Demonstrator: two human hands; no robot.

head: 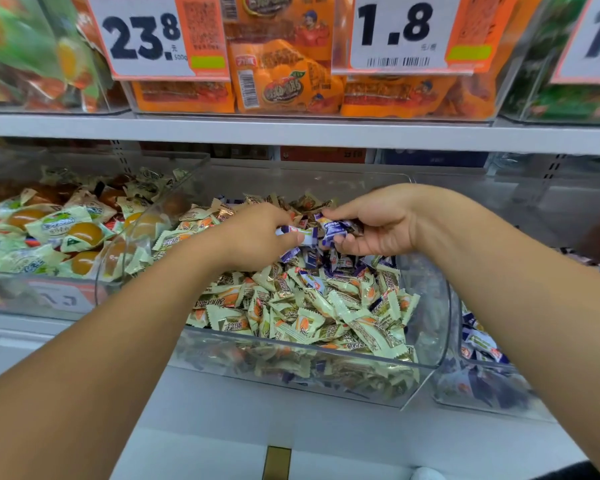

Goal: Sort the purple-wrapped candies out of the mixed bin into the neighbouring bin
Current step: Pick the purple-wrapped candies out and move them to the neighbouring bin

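Over the mixed bin [430, 362], both the left hand [257, 233] and right hand [371, 223] pinch purple candies [336, 227]; next, carry them toward three o'clock, into the neighbouring bin [482, 382].

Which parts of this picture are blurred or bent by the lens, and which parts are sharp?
In the head view, the green packets at top left are smeared, the shelf edge bows from the wide lens, and the clear mixed bin shows soft glare; the left hand, right hand and price tag are sharp.
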